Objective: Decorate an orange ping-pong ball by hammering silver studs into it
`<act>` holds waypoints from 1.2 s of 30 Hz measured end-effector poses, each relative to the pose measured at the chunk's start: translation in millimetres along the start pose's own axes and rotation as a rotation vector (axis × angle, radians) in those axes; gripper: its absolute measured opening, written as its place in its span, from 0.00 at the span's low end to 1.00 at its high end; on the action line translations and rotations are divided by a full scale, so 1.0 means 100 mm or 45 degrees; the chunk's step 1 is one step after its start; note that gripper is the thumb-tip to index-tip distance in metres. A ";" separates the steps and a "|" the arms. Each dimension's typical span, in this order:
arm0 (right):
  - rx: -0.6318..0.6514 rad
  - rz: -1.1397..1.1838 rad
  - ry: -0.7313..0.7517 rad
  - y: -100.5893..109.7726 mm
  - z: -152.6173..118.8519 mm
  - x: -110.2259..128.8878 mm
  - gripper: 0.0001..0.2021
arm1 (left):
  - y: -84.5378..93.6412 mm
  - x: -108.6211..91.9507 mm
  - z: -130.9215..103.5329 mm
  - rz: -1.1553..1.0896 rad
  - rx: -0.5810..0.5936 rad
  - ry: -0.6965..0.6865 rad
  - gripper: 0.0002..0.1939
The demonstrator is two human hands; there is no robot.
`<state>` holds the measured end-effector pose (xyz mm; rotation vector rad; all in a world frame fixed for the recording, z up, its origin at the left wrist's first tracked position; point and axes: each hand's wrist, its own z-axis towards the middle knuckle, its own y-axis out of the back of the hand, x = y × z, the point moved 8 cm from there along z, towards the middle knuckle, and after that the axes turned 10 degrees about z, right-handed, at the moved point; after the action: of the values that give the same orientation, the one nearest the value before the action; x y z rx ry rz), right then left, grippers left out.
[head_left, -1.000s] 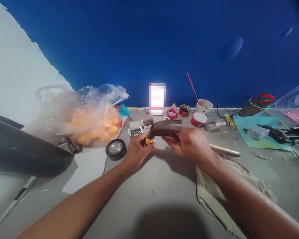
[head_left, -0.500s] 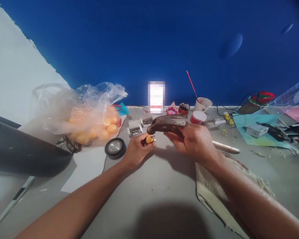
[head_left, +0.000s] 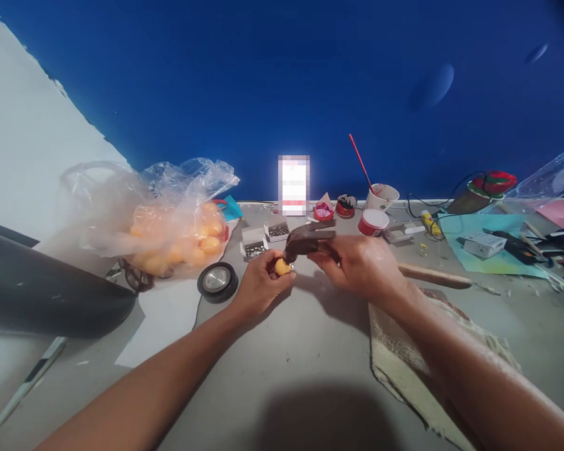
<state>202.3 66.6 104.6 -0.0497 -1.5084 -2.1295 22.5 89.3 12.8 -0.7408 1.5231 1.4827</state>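
Head view: I see the left hand [head_left: 258, 283] with its fingers closed round a small, rounded yellow piece [head_left: 281, 268], just below the face of a dark, worn metal hammer [head_left: 306, 242]. The right hand [head_left: 370, 266] has its fingers wrapped round the hammer's head. Left of the hammer sit open card boxes [head_left: 252, 234] of shiny metal bits; right and nearer, the right forearm [head_left: 460, 357] hides part of a coarse cloth [head_left: 397, 360].

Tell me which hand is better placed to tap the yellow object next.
Probably the right hand: it grips the hammer, its head at the yellow object that the left hand holds.
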 end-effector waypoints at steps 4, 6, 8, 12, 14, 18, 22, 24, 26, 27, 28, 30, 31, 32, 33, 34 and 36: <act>-0.052 0.036 0.016 0.05 -0.01 0.02 0.21 | 0.00 0.00 0.01 -0.009 -0.001 0.007 0.13; 0.025 0.017 0.001 0.00 -0.01 0.02 0.21 | 0.00 -0.02 0.01 -0.036 0.004 0.002 0.12; 0.045 0.000 -0.004 0.00 -0.01 0.02 0.20 | 0.00 -0.02 0.01 -0.034 0.005 0.005 0.13; -0.020 0.013 0.004 0.05 -0.01 0.03 0.21 | 0.01 -0.01 0.01 0.025 -0.007 0.021 0.14; 0.036 0.007 -0.016 0.01 -0.01 0.03 0.21 | 0.01 -0.02 0.00 0.015 -0.006 0.010 0.13; 0.026 0.004 -0.018 0.01 -0.01 0.04 0.22 | 0.01 -0.02 0.00 0.028 -0.001 0.000 0.13; 0.040 0.005 -0.026 0.02 -0.01 0.04 0.22 | 0.01 -0.03 0.00 0.029 -0.001 -0.006 0.12; 0.097 -0.013 -0.044 -0.01 -0.01 0.03 0.21 | 0.00 -0.04 0.00 0.011 0.004 -0.013 0.12; 0.078 -0.020 -0.041 0.00 -0.01 0.03 0.21 | 0.00 -0.04 0.00 0.024 0.004 -0.010 0.13; 0.049 -0.015 -0.038 0.03 -0.01 0.04 0.22 | 0.01 -0.03 0.00 0.038 0.002 -0.004 0.13; 0.027 -0.008 -0.039 0.04 -0.01 0.04 0.22 | 0.01 -0.03 0.00 0.048 -0.003 0.003 0.13; 0.043 -0.001 -0.042 0.03 -0.01 0.04 0.22 | 0.02 -0.03 0.00 0.038 -0.005 0.007 0.14; 0.075 0.001 -0.039 0.01 -0.01 0.05 0.22 | 0.02 -0.03 0.00 0.023 -0.001 0.002 0.14; 0.102 0.001 -0.034 -0.01 -0.01 0.06 0.21 | 0.02 -0.03 0.00 0.006 0.003 -0.001 0.14; 0.111 -0.002 -0.030 -0.01 -0.02 0.06 0.21 | 0.01 -0.03 0.00 -0.007 0.009 0.002 0.14; 0.102 -0.005 -0.026 -0.01 -0.02 0.07 0.21 | 0.01 -0.02 0.00 -0.014 0.013 0.011 0.14; 0.056 -0.009 -0.030 0.02 -0.01 0.07 0.22 | 0.00 -0.01 0.00 -0.027 0.011 0.035 0.16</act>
<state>197.3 62.1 107.7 -0.0541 -1.5708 -2.1076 22.5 89.1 13.4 -0.7726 1.5371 1.4548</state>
